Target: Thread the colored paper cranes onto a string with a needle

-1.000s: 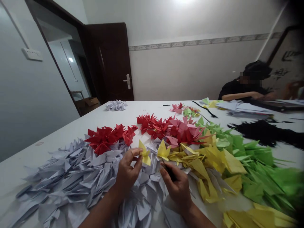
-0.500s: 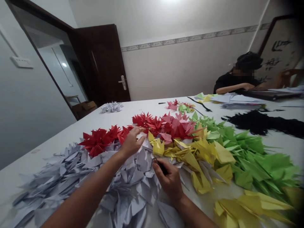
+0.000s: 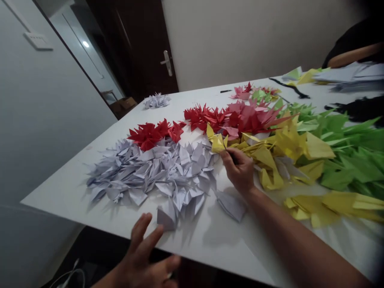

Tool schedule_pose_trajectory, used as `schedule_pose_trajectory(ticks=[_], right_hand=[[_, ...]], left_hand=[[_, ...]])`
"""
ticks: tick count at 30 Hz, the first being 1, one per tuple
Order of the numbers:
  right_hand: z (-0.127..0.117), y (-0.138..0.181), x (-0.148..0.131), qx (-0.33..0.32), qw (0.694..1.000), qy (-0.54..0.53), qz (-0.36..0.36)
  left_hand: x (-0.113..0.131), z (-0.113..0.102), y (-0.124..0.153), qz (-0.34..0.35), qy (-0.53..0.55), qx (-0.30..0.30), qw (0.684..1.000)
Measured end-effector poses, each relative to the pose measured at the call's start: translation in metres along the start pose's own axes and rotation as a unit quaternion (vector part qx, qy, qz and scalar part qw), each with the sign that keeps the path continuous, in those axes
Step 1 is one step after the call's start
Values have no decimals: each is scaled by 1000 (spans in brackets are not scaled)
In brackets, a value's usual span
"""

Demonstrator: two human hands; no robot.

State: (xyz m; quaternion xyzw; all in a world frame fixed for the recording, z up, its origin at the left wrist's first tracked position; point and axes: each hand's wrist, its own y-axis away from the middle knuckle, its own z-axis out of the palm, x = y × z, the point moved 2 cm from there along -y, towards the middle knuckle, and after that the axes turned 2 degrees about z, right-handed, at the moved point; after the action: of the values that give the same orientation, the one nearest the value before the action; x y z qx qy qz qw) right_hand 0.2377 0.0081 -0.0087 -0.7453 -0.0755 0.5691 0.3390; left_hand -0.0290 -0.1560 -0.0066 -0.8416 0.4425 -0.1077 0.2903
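Note:
My left hand [image 3: 147, 256] is at the table's front edge, fingers spread and holding nothing. Closest to it is a white folded paper crane [image 3: 167, 215] at the front of the white crane heap [image 3: 141, 168]. My right hand [image 3: 238, 170] is closed around a slim black-handled tool [image 3: 232, 155], mostly hidden by the fingers. The tool's thin tip meets or overlaps a yellow paper crane [image 3: 218, 143]; I cannot tell whether it touches. Red cranes [image 3: 147, 135] and pink cranes [image 3: 246, 116] lie behind, with yellow cranes [image 3: 267, 160] to the right.
Green cranes [image 3: 348, 160] are heaped at the right, near black cords [image 3: 357, 109]. Paper sheets [image 3: 354, 76] lie in front of another person's arm [image 3: 354, 55]. Small crane piles [image 3: 156, 101] stand at the back. The white table [image 3: 57, 192] ends at the left and front.
My left hand has drawn back from the red cranes to the table's front edge, its fingers spread. My right hand still grips the tool by the yellow crane. The view has tilted down and left.

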Motion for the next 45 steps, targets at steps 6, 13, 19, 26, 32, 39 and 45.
schedule_pose_trajectory(ticks=[6, 13, 19, 26, 32, 39, 45], right_hand=[[-36, 7, -61, -83, 983, 163, -36], [-84, 102, -52, -169, 917, 360, -16], [-39, 99, -31, -267, 884, 379, 52], [-8, 74, -45, -252, 908, 333, 6], [-48, 30, -35, -82, 851, 511, 82], [-41, 18, -23, -176, 830, 519, 106], [-33, 9, -50, -103, 971, 205, 64]], left_hand=[[14, 44, -12, -61, 9, 11, 998], [8, 50, -25, -119, -3, 30, 992], [-27, 64, -43, -141, -77, 45, 986], [-62, 52, -28, -153, -91, 85, 980], [-37, 36, -15, -80, -46, 105, 990], [-33, 38, -11, -54, -31, 112, 992], [-40, 22, -60, -41, 58, 201, 977]])
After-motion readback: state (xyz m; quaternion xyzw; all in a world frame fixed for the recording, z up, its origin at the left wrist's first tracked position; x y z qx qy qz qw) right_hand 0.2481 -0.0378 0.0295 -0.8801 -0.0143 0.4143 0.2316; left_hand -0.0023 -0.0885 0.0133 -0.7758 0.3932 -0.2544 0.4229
